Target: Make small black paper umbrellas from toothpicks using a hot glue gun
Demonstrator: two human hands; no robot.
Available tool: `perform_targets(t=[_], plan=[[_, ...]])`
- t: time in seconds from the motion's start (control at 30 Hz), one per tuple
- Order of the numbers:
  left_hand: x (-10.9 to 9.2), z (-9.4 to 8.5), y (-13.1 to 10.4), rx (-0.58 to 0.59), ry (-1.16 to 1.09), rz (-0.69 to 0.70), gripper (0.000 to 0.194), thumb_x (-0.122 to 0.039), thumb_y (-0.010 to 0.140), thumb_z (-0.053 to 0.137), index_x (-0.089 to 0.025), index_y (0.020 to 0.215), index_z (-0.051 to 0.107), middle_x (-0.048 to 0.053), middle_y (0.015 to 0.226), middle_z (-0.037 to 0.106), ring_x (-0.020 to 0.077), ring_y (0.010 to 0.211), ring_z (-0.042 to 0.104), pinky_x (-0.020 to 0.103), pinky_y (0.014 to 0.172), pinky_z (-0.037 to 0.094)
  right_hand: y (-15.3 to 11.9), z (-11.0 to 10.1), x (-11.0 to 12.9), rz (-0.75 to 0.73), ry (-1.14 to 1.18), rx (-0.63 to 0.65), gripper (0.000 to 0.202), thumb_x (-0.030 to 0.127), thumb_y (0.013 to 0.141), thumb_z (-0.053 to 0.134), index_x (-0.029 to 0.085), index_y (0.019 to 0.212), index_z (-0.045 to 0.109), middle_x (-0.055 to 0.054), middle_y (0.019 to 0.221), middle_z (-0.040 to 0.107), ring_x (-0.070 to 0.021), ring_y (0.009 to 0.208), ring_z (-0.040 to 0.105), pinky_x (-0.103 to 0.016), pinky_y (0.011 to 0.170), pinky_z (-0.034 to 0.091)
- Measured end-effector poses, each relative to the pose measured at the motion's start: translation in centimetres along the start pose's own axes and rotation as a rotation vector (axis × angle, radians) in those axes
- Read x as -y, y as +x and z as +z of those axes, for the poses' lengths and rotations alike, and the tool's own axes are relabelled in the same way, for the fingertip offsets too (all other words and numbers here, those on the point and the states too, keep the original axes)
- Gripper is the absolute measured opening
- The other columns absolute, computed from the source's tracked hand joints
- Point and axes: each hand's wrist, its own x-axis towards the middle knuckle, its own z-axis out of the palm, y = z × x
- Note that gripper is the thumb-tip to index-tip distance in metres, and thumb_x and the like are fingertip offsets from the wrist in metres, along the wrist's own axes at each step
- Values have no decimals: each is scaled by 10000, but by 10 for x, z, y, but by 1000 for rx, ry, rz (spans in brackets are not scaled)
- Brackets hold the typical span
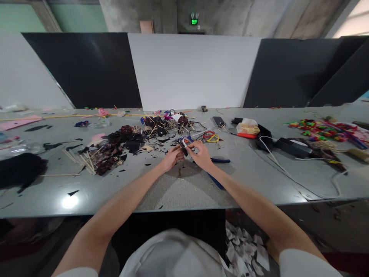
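Observation:
My left hand (173, 157) and my right hand (200, 154) meet over the middle of the grey table (184, 192). Between them is a small dark piece (183, 148) with something white at its top; its details are too small to tell. The fingers of both hands are closed around it. Blue-handled pliers (220, 160) lie partly behind my right hand. Just beyond the hands are a yellow loop (213, 138) and an orange-red one beside it.
Dark clumps with wooden sticks (108, 161) and black scraps lie on the left. A phone (218, 121) rests further back. To the right are an orange-handled tool (247, 135), a white cable (284, 169) and colourful fuzzy pieces (314, 129). Upright boards (193, 71) stand behind.

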Motion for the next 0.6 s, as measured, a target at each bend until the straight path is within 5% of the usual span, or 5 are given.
perform_targets(t=[0.4,0.6], plan=[[3,-4,2,51,14,46,208,-155,699,761,-186,786,575,-65,624,410,80,538,373,245,584,401,0,-1,1,12,0,14,173,368,970,631,252,854,685,-47,875,712,-260,928,589,-408,859,421],[6,-7,3,36,-6,31,247,-237,788,767,-190,725,533,-80,577,328,79,512,330,246,583,386,0,-1,2,-17,2,8,174,358,979,633,248,855,684,-36,860,695,-250,917,578,-407,873,414]])
